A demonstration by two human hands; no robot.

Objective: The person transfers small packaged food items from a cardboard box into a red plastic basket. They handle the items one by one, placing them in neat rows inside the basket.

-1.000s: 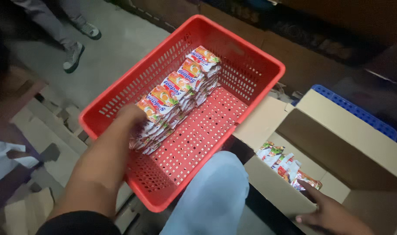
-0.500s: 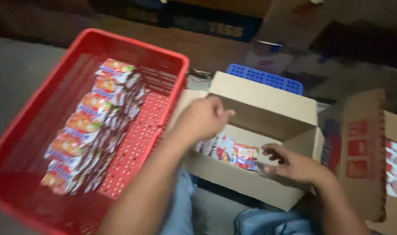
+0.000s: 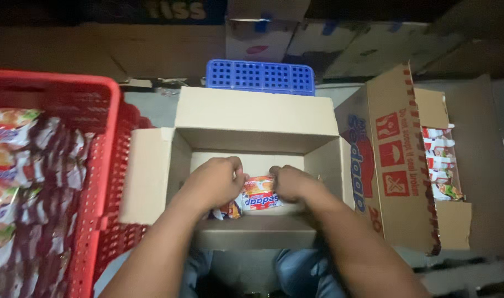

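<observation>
Both hands down inside the open cardboard box (image 3: 246, 118) at centre. Left hand (image 3: 213, 182) curled, fingers closed over the left edge of the noodle packets (image 3: 260, 194). Right hand (image 3: 293, 182) curled too, gripping the right edge — packets pinched between the two. Top packet lies flat, face up, orange and white, long axis running left–right, ends pointing at each hand. More packet edges show just under the left hand; how many, can't tell.

Box flaps open: far flap up, left flap out flat, near flap toward the knees.

Left of the box — red plastic basket (image 3: 105, 138), touching the left flap, with stacked packets (image 3: 20, 182) in a row running near–far. Blue plastic crate (image 3: 260, 76) just beyond the far flap. Right: a second printed carton (image 3: 392, 165), open, with more packets (image 3: 439, 163) inside.
</observation>
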